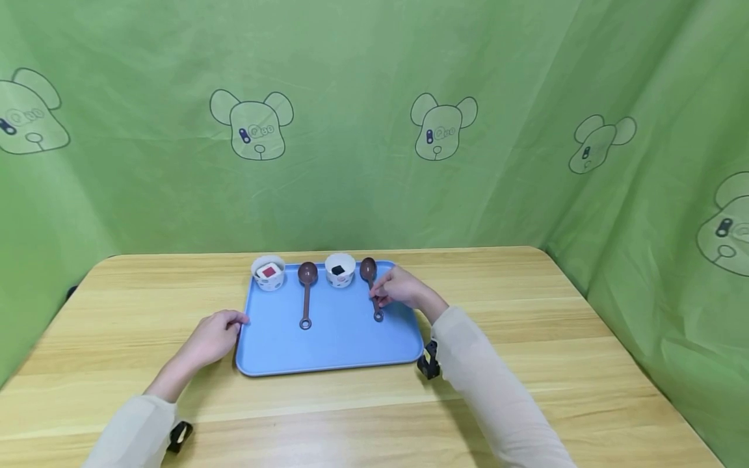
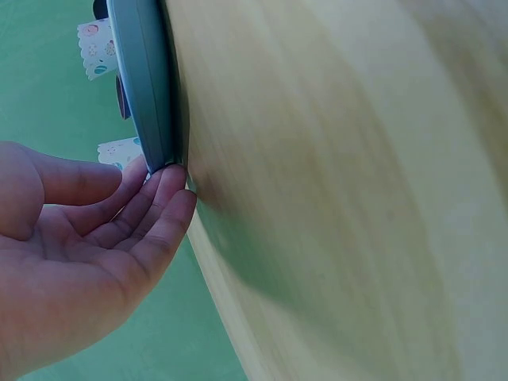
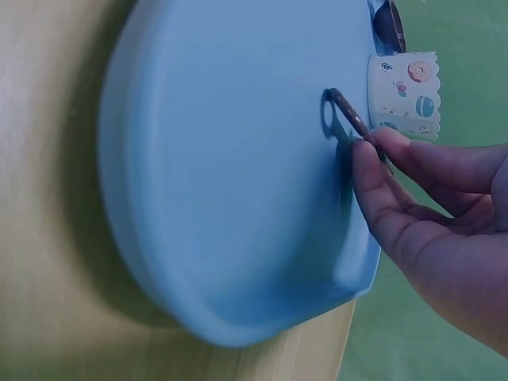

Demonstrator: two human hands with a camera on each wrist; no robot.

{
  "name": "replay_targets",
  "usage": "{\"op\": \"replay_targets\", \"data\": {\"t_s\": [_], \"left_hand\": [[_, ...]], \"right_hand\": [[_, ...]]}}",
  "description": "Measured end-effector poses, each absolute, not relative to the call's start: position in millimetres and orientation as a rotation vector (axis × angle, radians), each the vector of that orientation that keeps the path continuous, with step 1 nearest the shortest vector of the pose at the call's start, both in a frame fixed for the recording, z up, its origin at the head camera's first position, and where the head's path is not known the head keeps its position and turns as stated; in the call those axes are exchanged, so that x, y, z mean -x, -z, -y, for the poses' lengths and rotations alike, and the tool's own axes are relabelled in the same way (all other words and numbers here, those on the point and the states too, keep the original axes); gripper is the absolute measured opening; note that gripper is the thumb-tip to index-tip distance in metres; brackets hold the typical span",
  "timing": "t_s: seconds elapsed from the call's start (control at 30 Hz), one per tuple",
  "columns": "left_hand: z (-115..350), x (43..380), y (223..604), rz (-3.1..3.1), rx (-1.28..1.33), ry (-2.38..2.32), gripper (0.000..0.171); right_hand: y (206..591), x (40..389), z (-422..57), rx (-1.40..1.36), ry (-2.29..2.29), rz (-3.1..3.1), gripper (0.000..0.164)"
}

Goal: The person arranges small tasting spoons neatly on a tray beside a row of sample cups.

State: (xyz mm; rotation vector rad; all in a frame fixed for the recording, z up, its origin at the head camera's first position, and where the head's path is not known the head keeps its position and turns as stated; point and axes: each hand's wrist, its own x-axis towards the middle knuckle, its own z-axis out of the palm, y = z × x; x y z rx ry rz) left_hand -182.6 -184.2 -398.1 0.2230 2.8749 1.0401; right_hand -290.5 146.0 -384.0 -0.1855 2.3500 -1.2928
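A blue tray (image 1: pixel 328 348) lies on the table. My left hand (image 1: pixel 218 337) is at its left side; in the left wrist view its lightly bent fingers (image 2: pixel 163 230) touch the tray's edge, with the thumb apart from it. My right hand (image 1: pixel 400 288) pinches the handle of the right-hand brown spoon (image 1: pixel 368 268) between thumb and fingertips, the spoon's bowl pointing to the tray's far edge. Another brown spoon (image 1: pixel 307 274) lies left of centre. One paper cup (image 1: pixel 269 281) holds a white and red piece; the other paper cup (image 1: pixel 340 278), between the spoons, holds something black.
The wooden table (image 1: pixel 509 286) reaches back to a green curtain (image 1: pixel 363 195) printed with bear heads, which also hangs along the sides. A black device (image 1: pixel 429 361) is at the right wrist, another black device (image 1: pixel 179 436) at the left.
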Motion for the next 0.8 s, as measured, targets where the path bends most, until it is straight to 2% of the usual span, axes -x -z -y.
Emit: {"op": "replay_targets", "data": {"t_s": [0.8], "left_hand": [[184,182,398,-2.87,-0.229,-1.046,0.027]], "right_hand": [[374,287,-158,0.219,1.256,-2.39,0.023]]}}
